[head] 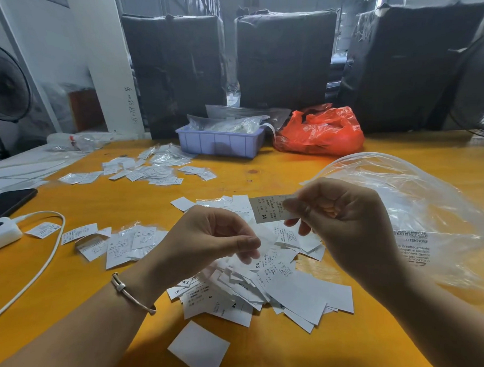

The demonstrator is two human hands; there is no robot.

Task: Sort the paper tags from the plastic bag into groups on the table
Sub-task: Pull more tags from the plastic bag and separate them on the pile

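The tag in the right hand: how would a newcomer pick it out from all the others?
Start at the big loose pile of paper tags on the yellow table. Just above it, the right hand pinches one tag in the air. It alone is lifted off the table, and shows a printed M.

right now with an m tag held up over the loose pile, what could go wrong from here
1. The right hand pinches the M tag above the unsorted pile; if dropped, it may mix back in.
2. The fan at the table's far right could scatter the groups if running.
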